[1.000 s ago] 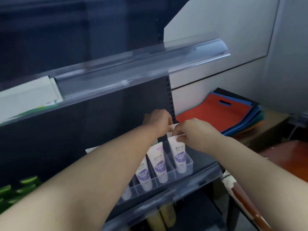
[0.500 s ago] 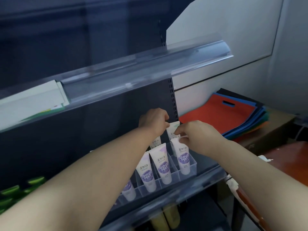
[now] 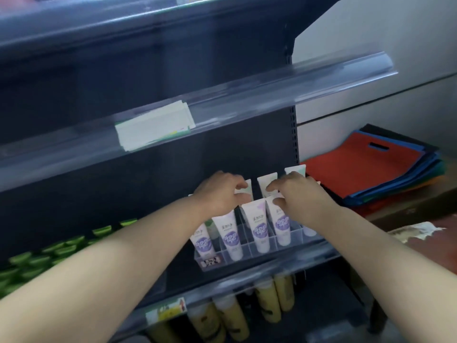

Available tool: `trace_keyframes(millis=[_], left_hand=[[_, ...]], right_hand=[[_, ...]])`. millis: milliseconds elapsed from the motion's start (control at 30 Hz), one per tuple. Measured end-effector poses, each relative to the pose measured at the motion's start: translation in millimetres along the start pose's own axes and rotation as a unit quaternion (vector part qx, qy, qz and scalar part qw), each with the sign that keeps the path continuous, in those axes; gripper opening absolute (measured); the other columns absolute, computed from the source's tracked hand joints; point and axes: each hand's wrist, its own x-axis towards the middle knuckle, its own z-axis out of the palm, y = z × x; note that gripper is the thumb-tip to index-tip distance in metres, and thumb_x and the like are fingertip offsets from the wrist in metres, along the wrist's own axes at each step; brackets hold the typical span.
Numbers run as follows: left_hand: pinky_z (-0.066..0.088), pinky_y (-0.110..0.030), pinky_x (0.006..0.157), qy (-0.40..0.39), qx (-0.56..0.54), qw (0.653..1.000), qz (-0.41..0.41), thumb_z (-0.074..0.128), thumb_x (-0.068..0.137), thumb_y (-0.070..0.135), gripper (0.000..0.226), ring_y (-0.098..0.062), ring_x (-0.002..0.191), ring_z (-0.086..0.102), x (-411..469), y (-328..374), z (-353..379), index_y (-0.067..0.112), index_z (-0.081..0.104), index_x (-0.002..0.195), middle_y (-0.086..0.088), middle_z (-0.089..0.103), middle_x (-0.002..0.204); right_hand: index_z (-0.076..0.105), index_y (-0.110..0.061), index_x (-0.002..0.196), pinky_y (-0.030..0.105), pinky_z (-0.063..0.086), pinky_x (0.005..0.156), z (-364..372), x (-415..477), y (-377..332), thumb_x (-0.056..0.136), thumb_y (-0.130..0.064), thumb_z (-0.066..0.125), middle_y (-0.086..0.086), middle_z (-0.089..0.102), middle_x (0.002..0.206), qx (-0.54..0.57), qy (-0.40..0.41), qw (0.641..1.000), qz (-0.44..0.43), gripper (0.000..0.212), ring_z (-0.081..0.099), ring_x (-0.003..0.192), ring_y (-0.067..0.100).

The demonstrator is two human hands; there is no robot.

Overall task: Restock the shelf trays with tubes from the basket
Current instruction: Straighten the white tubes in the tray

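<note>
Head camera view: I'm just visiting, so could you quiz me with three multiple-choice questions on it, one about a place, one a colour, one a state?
1. Where does the clear tray sit?
A) on the floor
B) on the shelf above the yellow bottles
C) on a chair

2. What colour is the top bag of the stack?
A) white
B) yellow
C) red

3. How do the front-row tubes stand?
A) cap down in compartments
B) lying flat
C) scattered outside the tray

Answers: 1 B, the bottles show just beneath that shelf's edge; 2 C, red lies over the blue ones; 3 A, each has its crimped end up.
</note>
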Motion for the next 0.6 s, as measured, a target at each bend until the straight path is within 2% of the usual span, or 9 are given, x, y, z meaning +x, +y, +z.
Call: trace_keyframes(millis=[67,167,433,600], left_hand=[[0.044,-0.038,0.096,-0.008,0.0,1.0,-0.003,0.054,0.092,0.044,0.041,-0.018,0.12,0.048,-8.3,-7.7,-1.6,0.023,0.057,0.128,0.003,0.059,0.128],[0.041,-0.037,0.099,0.023,-0.005,1.0,-0.001,0.054,0.094,0.037,0.037,-0.018,0.121,0.045,-22.0,-11.0,-1.8,0.023,0.056,0.129,0.003,0.057,0.13],[0.044,-0.034,0.092,0.096,-0.01,0.995,0.032,0.057,0.094,0.031,0.037,-0.018,0.115,0.048,-53.6,-1.3,3.0,0.019,0.057,0.128,0.0,0.061,0.126],[0.046,-0.033,0.091,0.097,-0.014,0.995,0.03,0.053,0.095,0.026,0.031,-0.018,0.114,0.051,-83.5,-9.0,16.1,0.02,0.059,0.125,0.001,0.062,0.124]], right_hand=[[0.052,-0.027,0.13,0.039,0.043,0.095,0.9,-1.2,-6.5,0.093,-0.025,0.052,-0.002,0.056,0.128,-0.001,0.003,1.0,0.002,0.037,0.044,0.122,0.02],[0.054,-0.027,0.129,0.038,0.043,0.093,1.1,-6.5,-13.8,0.092,-0.024,0.053,-0.003,0.057,0.126,-0.002,0.013,1.0,-0.006,0.037,0.045,0.12,0.02],[0.054,-0.028,0.129,0.035,0.041,0.091,-3.3,-29.6,-29.3,0.092,-0.02,0.052,-0.003,0.057,0.126,0.001,-0.006,1.0,-0.004,0.038,0.047,0.118,0.02],[0.054,-0.027,0.13,0.033,0.04,0.09,3.0,-48.4,-42.9,0.094,-0.02,0.051,-0.002,0.058,0.128,0.003,-0.03,1.0,-0.003,0.037,0.048,0.118,0.02]])
